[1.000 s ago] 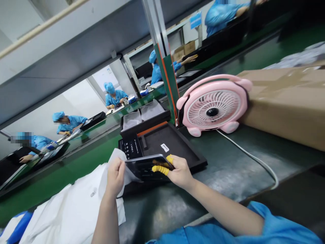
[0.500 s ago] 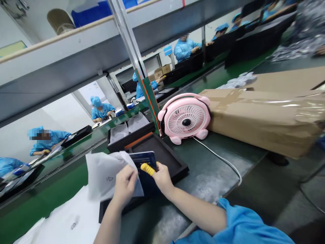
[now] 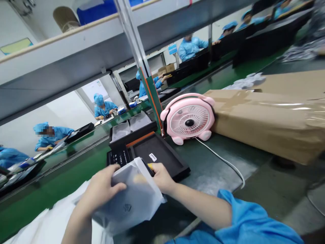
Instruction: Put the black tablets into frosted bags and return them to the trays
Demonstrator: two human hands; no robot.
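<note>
My left hand (image 3: 101,188) grips the top edge of a white translucent pouch (image 3: 132,201) held low in the middle of the view. My right hand (image 3: 159,176), with yellow finger cots, is pushed into the pouch's open side and is closed on a dark flat device that is almost wholly hidden inside. Just behind my hands lies an open black tray box (image 3: 162,159) with a small white label in its recess and a black printed insert (image 3: 118,156) at its left.
A pink desk fan (image 3: 189,118) stands behind the box, its white cable (image 3: 223,162) trailing right. A long cardboard carton (image 3: 269,118) lies at the right. More white pouches (image 3: 35,227) are stacked at lower left. Blue-clad people work along the green conveyor (image 3: 76,162).
The dark device, bare in my right hand a second ago, has gone into the white pouch. My left hand moved down and left, pulling the pouch over it. The camera tilted right.
</note>
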